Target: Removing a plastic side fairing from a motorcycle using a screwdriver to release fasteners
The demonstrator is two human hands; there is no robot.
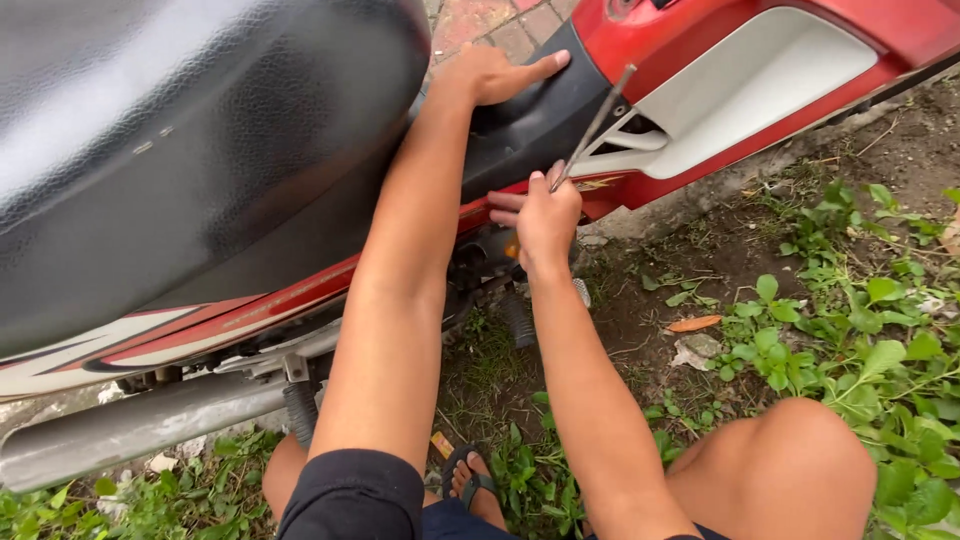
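Note:
I squat beside a red and white motorbike [760, 90]. My left hand [497, 73] lies flat and open on the black plastic panel [530, 130] just ahead of the black seat [190, 140]. Lower down, my right hand [545, 215] is closed around a thin grey metal rod-like tool [597, 122] that points up and to the right. Two fingers of that hand stretch left against the red side trim. What the lower end of the tool touches is hidden by the hand.
A grey exhaust pipe [130, 425] runs along the lower left. A black footpeg [517, 320] hangs under the frame. Green weeds [860, 340] and bare soil cover the ground at right. My knee [790, 470] and sandalled foot [470, 485] are at the bottom.

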